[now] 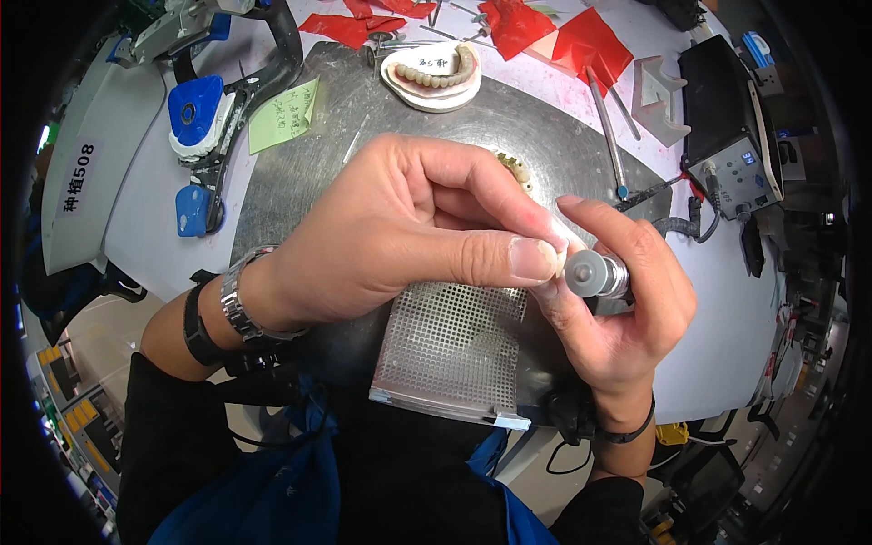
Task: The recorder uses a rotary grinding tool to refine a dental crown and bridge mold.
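Observation:
My left hand [418, 227] comes in from the left and is closed in a pinch. Between thumb and forefinger is a small pale piece [561, 259], mostly covered by the fingertips; its kind I cannot make out. Wrapped in the fingers of my right hand [636, 300] is a metal rotary handpiece [618, 276]. Its grey round end [589, 272] faces up, right beside the pale piece. Whether the two touch is not clear. Behind my left fingers, a greenish-yellow toothed dental piece [516, 171] shows in part on the metal plate [327, 100].
A perforated metal grille [454, 341] lies below my hands. Beyond them stands a plaster dental model [431, 86] with a row of teeth. A blue-and-white articulator [195, 113] and green note [283, 118] are left; red sheets [590, 45], a metal tool [607, 132] and a control box [731, 136] are right.

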{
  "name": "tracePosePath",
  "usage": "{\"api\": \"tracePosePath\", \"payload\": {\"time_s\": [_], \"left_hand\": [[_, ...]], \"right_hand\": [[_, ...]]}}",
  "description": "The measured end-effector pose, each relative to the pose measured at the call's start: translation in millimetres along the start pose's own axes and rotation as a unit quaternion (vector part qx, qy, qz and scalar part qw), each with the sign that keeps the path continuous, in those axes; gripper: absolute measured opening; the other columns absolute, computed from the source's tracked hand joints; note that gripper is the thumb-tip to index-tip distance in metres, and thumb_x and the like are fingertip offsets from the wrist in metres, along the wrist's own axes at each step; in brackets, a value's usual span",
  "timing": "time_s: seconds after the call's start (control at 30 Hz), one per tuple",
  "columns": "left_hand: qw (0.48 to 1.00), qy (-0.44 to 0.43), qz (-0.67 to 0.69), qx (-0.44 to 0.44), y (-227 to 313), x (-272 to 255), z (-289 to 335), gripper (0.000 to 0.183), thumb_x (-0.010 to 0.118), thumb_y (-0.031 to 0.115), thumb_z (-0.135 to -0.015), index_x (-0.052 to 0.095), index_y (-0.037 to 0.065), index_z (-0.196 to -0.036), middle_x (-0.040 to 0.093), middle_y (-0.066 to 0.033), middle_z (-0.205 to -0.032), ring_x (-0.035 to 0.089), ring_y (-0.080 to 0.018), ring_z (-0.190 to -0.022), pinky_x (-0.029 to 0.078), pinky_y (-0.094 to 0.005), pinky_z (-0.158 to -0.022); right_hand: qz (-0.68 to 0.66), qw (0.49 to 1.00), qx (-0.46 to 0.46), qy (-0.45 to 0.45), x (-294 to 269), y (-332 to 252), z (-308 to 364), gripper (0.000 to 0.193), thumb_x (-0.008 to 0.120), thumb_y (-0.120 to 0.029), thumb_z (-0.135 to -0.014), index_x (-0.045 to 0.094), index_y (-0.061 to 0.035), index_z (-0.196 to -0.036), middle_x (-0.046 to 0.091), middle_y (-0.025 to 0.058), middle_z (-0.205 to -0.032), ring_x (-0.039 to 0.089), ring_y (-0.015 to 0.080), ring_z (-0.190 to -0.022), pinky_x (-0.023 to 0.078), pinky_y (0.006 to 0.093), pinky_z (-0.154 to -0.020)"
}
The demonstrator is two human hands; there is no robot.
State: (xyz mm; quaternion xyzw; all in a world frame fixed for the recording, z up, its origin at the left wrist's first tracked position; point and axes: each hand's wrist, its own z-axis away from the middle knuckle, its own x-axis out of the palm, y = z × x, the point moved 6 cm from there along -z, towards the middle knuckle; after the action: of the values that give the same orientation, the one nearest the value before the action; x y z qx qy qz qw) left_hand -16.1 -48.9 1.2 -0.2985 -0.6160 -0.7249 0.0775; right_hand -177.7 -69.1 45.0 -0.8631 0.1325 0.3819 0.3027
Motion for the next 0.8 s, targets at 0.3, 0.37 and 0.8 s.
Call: {"api": "tracePosePath", "payload": {"time_s": [0.3,0.37,0.8], "left_hand": [[0.999,-0.002,-0.03,0.029,3,0,-1,0.013,0.073,-0.006,-0.084,0.065,-0.003,-0.094,0.071,-0.0287,-0.104,0.072,-0.0279,-0.098,0.059,-0.0373,-0.089],[0.999,0.0,-0.033,0.033,4,0,0,0.013,0.073,-0.006,-0.084,0.065,-0.003,-0.093,0.071,-0.0286,-0.103,0.072,-0.0278,-0.097,0.059,-0.0371,-0.088],[0.996,0.005,-0.059,0.061,11,3,1,0.013,0.074,-0.006,-0.083,0.064,-0.003,-0.091,0.071,-0.0286,-0.102,0.073,-0.0254,-0.094,0.06,-0.034,-0.086]], "right_hand": [[-0.002,1.0,0.006,0.002,1,0,0,0.042,0.084,-0.024,-0.074,0.073,0.0032,-0.103,0.063,0.0072,-0.073,0.051,0.0131,-0.057,0.039,0.0265,-0.053],[-0.003,1.0,0.012,0.0,1,0,0,0.042,0.084,-0.024,-0.074,0.073,0.0031,-0.104,0.062,0.007,-0.073,0.051,0.0131,-0.057,0.039,0.0266,-0.053],[-0.002,1.0,0.015,-0.004,0,0,0,0.042,0.084,-0.022,-0.075,0.073,0.0028,-0.106,0.064,0.0072,-0.075,0.052,0.0128,-0.059,0.04,0.026,-0.055]]}}
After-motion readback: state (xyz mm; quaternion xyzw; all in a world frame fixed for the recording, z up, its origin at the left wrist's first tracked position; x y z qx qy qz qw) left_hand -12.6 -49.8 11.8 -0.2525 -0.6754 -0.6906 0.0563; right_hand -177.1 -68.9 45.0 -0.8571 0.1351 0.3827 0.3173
